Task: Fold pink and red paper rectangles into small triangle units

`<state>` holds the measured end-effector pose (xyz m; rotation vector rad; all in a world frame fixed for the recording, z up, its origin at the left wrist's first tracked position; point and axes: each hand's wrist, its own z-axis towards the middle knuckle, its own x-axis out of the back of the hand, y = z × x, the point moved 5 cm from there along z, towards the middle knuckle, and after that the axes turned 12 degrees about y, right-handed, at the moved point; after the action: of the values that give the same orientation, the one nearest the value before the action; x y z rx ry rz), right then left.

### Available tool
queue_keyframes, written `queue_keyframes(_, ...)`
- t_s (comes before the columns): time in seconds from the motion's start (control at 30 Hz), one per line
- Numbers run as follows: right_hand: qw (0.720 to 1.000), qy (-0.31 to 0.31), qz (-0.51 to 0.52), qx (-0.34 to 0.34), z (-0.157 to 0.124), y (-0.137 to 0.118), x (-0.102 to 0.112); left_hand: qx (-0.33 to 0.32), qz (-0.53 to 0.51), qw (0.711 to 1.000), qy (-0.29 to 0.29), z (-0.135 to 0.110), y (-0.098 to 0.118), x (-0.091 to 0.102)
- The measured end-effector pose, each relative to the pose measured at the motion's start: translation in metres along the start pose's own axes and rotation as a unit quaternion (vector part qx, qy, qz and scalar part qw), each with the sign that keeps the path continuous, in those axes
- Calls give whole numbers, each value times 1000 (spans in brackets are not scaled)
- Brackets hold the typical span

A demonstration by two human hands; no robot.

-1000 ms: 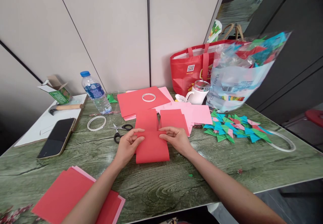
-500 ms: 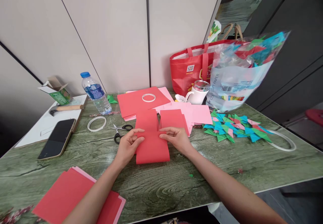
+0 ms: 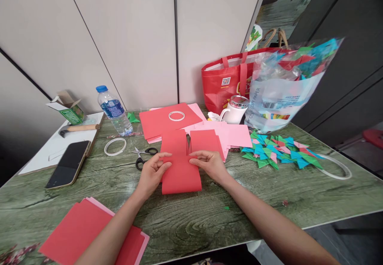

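Scissors (image 3: 143, 152) left of paper (image 3: 181, 177) — mug (image 3: 234, 114) behind, right.

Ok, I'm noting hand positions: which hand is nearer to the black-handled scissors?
Left. The left hand is close beside the scissors, just right of their lower handle; the right hand is farther away, at the opposite edge of the red sheet.

soft, even light, faint sheen on the tabletop (image 3: 191, 221), dimmer right side, wide-angle edge stretch
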<state>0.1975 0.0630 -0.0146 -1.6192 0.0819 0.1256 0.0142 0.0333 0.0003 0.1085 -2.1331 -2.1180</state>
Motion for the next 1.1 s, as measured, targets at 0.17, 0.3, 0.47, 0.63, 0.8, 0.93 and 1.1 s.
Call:
queue_keyframes(0.17,1000,2,7,1,0,0,0,-5,-6,1000,-4,0,2,-1)
queue_keyframes(0.3,1000,0,16,-5,0,0,0,3,-10,1000,1,-1,5,-2)
queue_keyframes(0.47,1000,-9,18,-4,0,0,-1,11,-5,1000,2,-2,4,-2)
queue_keyframes(0.63,1000,-8,-4,10,0,-1,0,-4,13,1000,0,0,3,-1)
queue_keyframes(0.8,997,-53,-53,28,-1,-2,-3,-13,27,999,-11,-1,4,-3)
queue_keyframes(0.93,988,-97,-106,60,-4,-3,-7,-34,56,998,-18,-5,6,-5)
queue_keyframes(1.1,980,-117,-142,76,-9,-2,-13,-52,85,995,-28,-10,7,-11)
